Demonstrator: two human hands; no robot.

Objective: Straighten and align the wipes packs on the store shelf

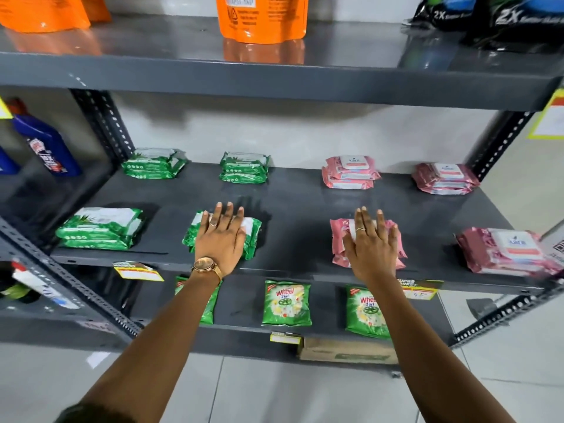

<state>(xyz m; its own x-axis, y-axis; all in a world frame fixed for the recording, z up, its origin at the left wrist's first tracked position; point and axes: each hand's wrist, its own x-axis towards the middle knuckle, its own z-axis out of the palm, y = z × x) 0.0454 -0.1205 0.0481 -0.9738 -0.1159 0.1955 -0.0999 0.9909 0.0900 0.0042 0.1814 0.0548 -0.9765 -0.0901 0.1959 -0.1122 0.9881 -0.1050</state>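
The dark grey middle shelf [299,203] holds wipes packs in two rows, green on the left and pink on the right. My left hand [221,236] lies flat, fingers apart, on the front green stack [254,236], which sits slightly askew. On the front pink stack [338,242] my right hand [370,245] rests palm down, fingers spread. Another green stack [100,228] is at the front left, and a tilted pink stack [506,251] at the front right. Along the back are two green stacks [154,163] [244,167] and two pink stacks [349,172] [445,178].
The shelf above carries orange pouches [262,16] and black bags [503,16]. Green detergent pouches [287,303] stand on the shelf below, beside a cardboard box [348,351]. A blue bottle [45,145] is in the left bay. Price tags [139,271] hang off the shelf edge.
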